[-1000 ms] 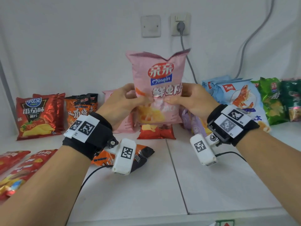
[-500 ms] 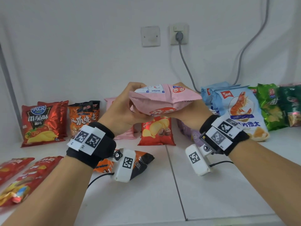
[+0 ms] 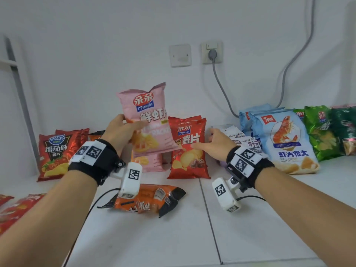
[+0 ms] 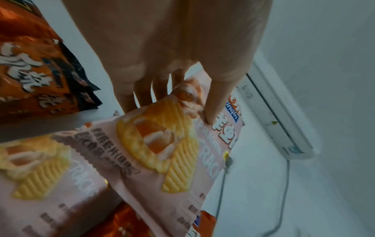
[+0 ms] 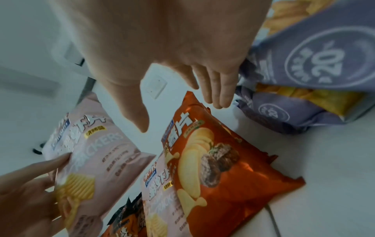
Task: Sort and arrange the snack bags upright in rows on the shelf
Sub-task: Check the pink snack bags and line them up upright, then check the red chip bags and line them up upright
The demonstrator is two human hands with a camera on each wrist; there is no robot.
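Head view: the white shelf [image 3: 250, 228] carries my snack bags along the wall. Largest are the two light blue prawn bags [image 3: 285, 143] standing at the right, then at least two green bags [image 3: 319, 132] beside them. Far left stand two red tomato bags [image 3: 55, 153]; two more red bags [image 3: 17, 207] lie flat at the left edge. One red potato-chip bag [image 3: 189, 149] stands in the middle, with purple bags [image 5: 316, 67] slumped to its right; I cannot count those surely. One orange-and-black bag [image 3: 146, 199] lies flat in front. Pink bags number two: one [image 3: 149, 162] stands behind, and one pink bag [image 3: 146, 120] is lifted upright in my left hand [image 3: 120, 132], its grip pinching the bag's left edge, thumb in front. My right hand [image 3: 215, 143] hovers with its grip spread, holding nothing.
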